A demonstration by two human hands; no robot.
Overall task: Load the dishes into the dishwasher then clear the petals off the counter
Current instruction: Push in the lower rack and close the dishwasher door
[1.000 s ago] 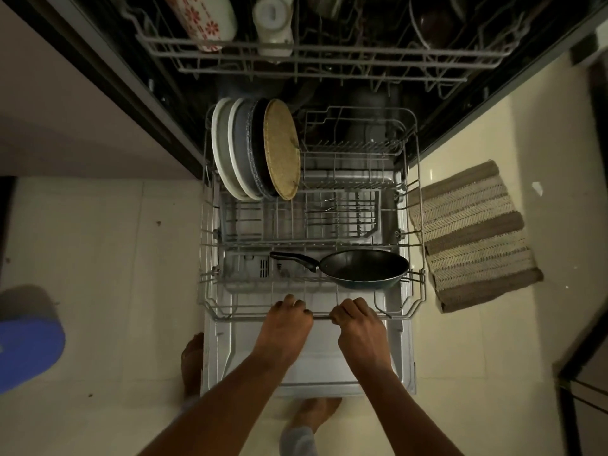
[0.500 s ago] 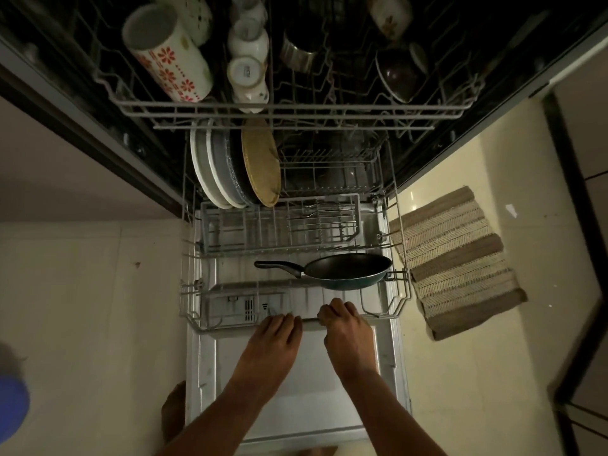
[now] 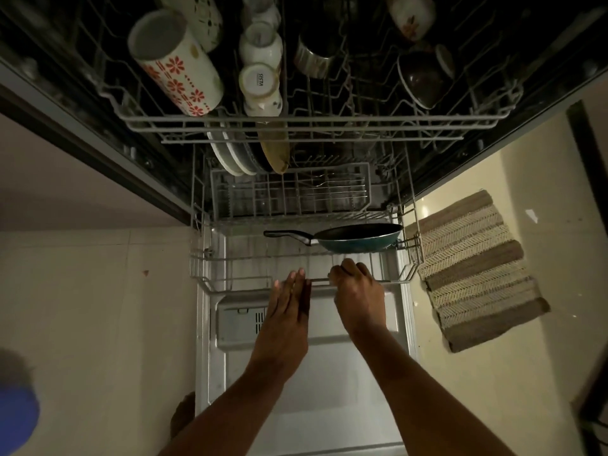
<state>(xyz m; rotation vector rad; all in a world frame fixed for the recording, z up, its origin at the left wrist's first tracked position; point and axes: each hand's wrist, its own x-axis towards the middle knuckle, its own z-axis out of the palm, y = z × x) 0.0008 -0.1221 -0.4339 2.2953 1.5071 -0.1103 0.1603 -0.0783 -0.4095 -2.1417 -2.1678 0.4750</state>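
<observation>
- Pale tiled floor [image 3: 98, 324] all round, striped mat [image 3: 477, 271] off to the right, dishwasher door [image 3: 329, 390] dropped flat under my arms.
- Lower rack [image 3: 230, 278] sits partly out over the door. Plates [image 3: 237, 156] stand at its back left; a pan [image 3: 355, 238] lies just behind the front rail.
- My right hand [image 3: 358, 294] is curled round that front rail.
- My left hand [image 3: 289, 304] is flat, fingers straight and together, tips touching the rail, gripping nothing.
- Cups [image 3: 263, 80] fill the upper rack [image 3: 296, 125].
</observation>
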